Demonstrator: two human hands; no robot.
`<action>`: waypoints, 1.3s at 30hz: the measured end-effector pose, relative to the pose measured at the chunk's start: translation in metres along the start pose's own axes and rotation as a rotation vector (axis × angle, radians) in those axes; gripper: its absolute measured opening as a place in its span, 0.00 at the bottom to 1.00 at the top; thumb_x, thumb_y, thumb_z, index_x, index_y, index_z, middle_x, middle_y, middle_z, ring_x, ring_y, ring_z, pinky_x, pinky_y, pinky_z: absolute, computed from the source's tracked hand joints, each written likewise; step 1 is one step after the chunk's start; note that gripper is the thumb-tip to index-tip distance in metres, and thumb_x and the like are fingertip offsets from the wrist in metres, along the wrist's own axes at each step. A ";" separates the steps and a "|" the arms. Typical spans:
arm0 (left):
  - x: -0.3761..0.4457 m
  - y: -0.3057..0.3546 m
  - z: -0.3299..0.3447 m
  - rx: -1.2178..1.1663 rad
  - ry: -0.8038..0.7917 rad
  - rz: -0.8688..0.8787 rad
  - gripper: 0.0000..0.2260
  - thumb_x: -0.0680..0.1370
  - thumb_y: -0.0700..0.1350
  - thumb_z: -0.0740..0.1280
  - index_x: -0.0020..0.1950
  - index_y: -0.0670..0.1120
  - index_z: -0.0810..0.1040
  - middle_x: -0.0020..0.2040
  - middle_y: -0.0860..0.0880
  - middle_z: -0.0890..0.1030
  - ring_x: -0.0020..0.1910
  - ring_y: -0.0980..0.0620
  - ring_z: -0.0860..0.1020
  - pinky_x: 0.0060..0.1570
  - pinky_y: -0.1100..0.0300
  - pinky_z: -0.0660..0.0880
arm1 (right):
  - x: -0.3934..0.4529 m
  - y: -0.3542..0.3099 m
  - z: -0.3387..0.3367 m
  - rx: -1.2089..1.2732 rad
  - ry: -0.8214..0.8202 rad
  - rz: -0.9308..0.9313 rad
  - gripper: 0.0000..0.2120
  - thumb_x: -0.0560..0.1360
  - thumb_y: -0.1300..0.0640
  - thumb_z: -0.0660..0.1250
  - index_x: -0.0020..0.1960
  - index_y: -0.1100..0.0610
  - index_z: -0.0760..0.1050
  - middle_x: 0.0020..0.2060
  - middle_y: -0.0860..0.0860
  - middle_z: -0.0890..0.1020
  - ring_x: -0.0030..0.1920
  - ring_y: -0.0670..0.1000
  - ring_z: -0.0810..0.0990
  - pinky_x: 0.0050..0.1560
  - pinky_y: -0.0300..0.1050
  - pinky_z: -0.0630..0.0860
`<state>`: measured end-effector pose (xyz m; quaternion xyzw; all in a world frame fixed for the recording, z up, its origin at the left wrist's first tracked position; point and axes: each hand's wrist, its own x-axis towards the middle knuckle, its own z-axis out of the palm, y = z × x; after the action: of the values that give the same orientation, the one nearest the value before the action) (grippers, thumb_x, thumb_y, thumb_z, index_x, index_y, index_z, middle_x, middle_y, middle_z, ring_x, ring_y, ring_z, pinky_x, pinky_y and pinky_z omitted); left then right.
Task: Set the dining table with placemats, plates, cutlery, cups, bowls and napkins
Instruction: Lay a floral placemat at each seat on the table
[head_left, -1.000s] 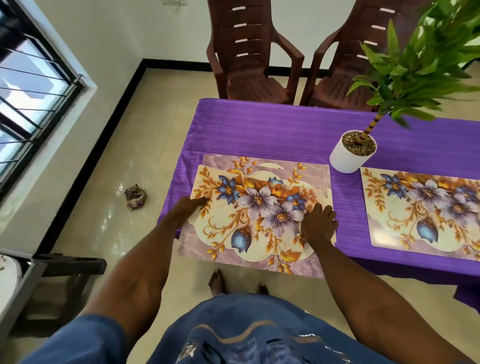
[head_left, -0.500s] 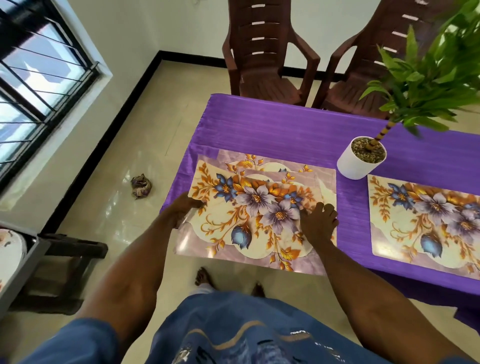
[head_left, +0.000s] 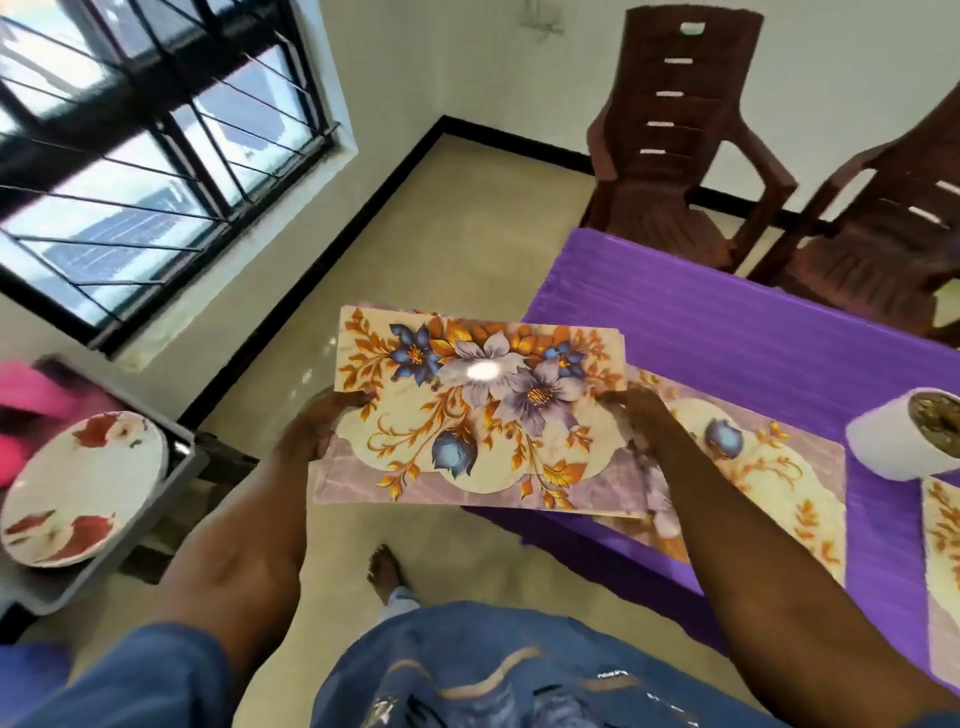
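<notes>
My left hand (head_left: 317, 426) at 9 o'clock and right hand (head_left: 636, 415) at 3 o'clock each pinch a side edge of the placemat (head_left: 472, 410), to keep this thin, glossy flowered sheet flat above the bench (head_left: 753, 332) corner. Another mat (head_left: 753, 467) lies below on the ribbed purple cloth.

Bright daylight was admitted through the barred window (head_left: 156, 156) beyond the left hand (head_left: 317, 431), a white glare spot was thrown on the placemat (head_left: 478, 410) between both hands, motion blur and wide-angle bending were seen at the edges.
</notes>
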<state>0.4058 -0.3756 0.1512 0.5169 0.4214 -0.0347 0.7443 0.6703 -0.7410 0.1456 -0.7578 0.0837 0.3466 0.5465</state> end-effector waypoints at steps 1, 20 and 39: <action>0.003 0.010 -0.022 0.000 -0.004 -0.003 0.22 0.74 0.41 0.72 0.68 0.41 0.74 0.62 0.39 0.80 0.61 0.36 0.79 0.63 0.37 0.72 | 0.005 -0.007 0.022 -0.014 -0.067 0.015 0.10 0.73 0.61 0.73 0.53 0.63 0.80 0.43 0.58 0.85 0.46 0.63 0.83 0.45 0.52 0.80; 0.173 0.193 -0.157 0.318 0.184 0.071 0.09 0.75 0.39 0.70 0.55 0.45 0.81 0.54 0.44 0.84 0.52 0.43 0.82 0.60 0.44 0.77 | 0.107 -0.138 0.265 0.142 0.160 -0.207 0.14 0.71 0.66 0.71 0.54 0.55 0.79 0.44 0.51 0.83 0.39 0.48 0.81 0.40 0.40 0.78; 0.465 0.450 0.015 0.616 -0.063 0.243 0.15 0.75 0.51 0.73 0.57 0.44 0.82 0.54 0.47 0.84 0.51 0.48 0.83 0.56 0.49 0.79 | 0.312 -0.293 0.216 0.324 0.609 0.005 0.10 0.73 0.66 0.69 0.54 0.63 0.79 0.43 0.54 0.80 0.42 0.53 0.76 0.36 0.42 0.70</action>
<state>0.9327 0.0000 0.1772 0.7626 0.3034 -0.0874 0.5645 0.9575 -0.3573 0.1435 -0.7296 0.2991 0.0880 0.6087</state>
